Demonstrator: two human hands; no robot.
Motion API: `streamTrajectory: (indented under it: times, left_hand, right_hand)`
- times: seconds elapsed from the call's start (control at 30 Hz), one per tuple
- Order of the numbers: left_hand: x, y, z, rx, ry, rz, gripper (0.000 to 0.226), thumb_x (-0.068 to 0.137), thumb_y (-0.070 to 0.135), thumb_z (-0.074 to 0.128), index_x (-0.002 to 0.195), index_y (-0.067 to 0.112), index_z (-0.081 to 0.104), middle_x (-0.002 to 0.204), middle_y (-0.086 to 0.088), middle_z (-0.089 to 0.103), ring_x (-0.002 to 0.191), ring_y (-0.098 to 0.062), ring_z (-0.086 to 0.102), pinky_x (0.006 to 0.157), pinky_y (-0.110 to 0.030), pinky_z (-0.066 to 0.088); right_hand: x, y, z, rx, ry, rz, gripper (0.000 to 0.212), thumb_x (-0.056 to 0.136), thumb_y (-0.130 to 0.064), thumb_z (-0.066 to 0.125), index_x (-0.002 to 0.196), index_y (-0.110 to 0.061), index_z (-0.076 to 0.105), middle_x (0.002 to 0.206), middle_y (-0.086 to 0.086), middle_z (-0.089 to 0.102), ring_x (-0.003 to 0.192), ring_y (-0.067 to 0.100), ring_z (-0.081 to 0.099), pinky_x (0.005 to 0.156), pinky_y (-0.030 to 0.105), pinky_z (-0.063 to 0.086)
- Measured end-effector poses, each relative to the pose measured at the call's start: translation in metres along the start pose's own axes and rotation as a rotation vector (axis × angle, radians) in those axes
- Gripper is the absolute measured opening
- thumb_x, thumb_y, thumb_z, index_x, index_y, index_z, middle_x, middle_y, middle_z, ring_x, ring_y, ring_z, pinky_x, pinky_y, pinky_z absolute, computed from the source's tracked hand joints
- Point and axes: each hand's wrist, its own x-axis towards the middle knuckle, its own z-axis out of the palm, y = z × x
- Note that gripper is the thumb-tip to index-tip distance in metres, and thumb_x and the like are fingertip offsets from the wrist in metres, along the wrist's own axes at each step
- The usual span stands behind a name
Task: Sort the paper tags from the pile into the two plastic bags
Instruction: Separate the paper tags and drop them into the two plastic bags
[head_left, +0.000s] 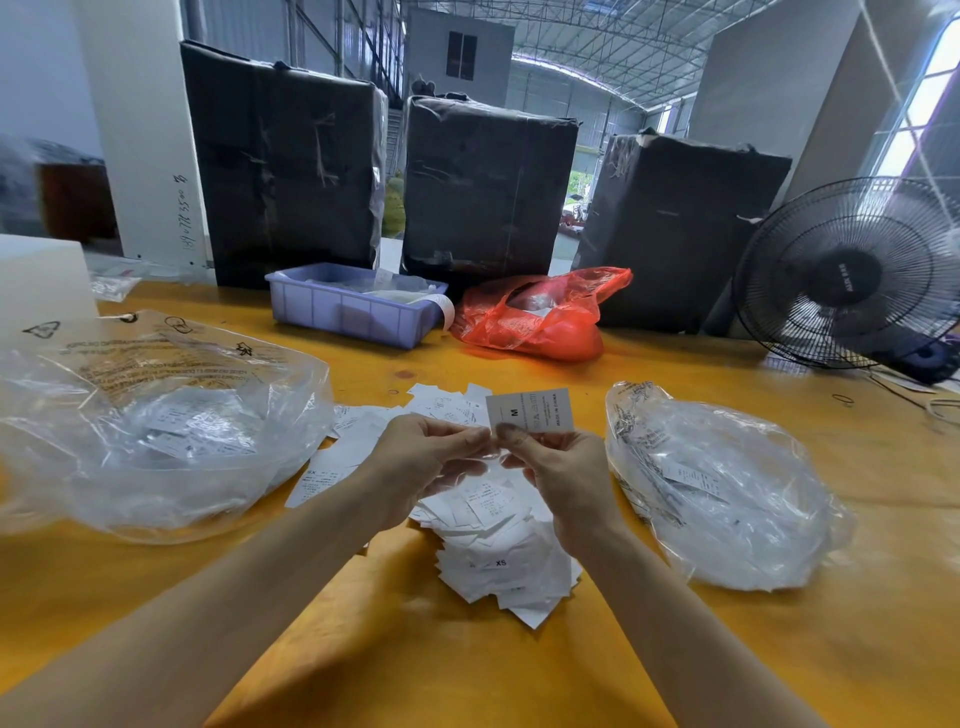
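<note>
1. Up above the pile of paper tags (488, 519), the right hand (563, 473) pinches one tag (530, 410) by its bottom edge. It reads "M" and "MADE IN CHINA"; the smaller print is too tiny to read.
2. The left hand (426, 457) has curled fingers whose tips meet the right thumb just under that tag. I cannot tell if it holds anything.
3. One tag in the pile shows "XS".
4. The left plastic bag (156, 426) lies open on the yellow tabletop (415, 675) with white tags inside. It has printed warning text that I cannot read.
5. The right plastic bag (727, 493) also holds some tags.
6. Further back sit a purple bin (353, 312) with clear wrapping in it, and a red bag (540, 317) whose insides are blurry.
7. A black fan (852, 275) is cut off at the right edge.
</note>
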Motion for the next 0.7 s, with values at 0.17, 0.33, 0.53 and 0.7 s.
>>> streamTrajectory:
  times: [0.17, 0.33, 0.53, 0.7]
  left_hand:
    - [0.0005, 0.0006, -0.0003, -0.014, 0.015, -0.004, 0.006, 0.079, 0.016, 0.07, 0.081, 0.011, 0.072, 0.078, -0.005, 0.075, 0.065, -0.011, 0.07, 0.057, -0.019, 0.051]
    - [0.0014, -0.0002, -0.001, -0.004, 0.008, 0.0, 0.006, 0.079, 0.018, 0.07, 0.079, 0.014, 0.073, 0.081, -0.005, 0.075, 0.068, -0.013, 0.07, 0.068, -0.025, 0.048]
    - [0.0018, 0.0001, -0.0019, -0.005, 0.009, 0.005, 0.008, 0.076, 0.02, 0.07, 0.079, 0.014, 0.074, 0.081, -0.005, 0.075, 0.07, -0.015, 0.07, 0.072, -0.028, 0.048]
    - [0.0018, 0.0006, -0.0007, -0.01, 0.007, 0.003, 0.007, 0.081, 0.017, 0.069, 0.078, 0.013, 0.073, 0.078, -0.004, 0.075, 0.065, -0.011, 0.069, 0.069, -0.026, 0.046]
  right_hand:
    - [-0.0005, -0.0018, -0.0004, 0.033, 0.005, -0.007, 0.014, 0.08, -0.007, 0.07, 0.094, -0.003, 0.069, 0.071, 0.004, 0.067, 0.054, 0.004, 0.06, 0.054, 0.011, 0.046]
    - [-0.0019, -0.0017, 0.0005, -0.006, -0.006, -0.007, 0.01, 0.08, -0.008, 0.071, 0.089, -0.012, 0.068, 0.07, 0.003, 0.066, 0.053, 0.004, 0.059, 0.053, 0.01, 0.046]
    - [-0.0025, -0.0016, 0.001, -0.011, -0.006, -0.009, 0.01, 0.08, -0.008, 0.071, 0.086, -0.015, 0.068, 0.069, 0.001, 0.068, 0.054, 0.004, 0.061, 0.053, 0.01, 0.046]
    - [-0.0027, -0.0025, 0.0005, 0.016, 0.009, -0.005, 0.01, 0.08, -0.009, 0.071, 0.089, -0.012, 0.068, 0.072, 0.002, 0.068, 0.055, 0.005, 0.061, 0.055, 0.011, 0.047]
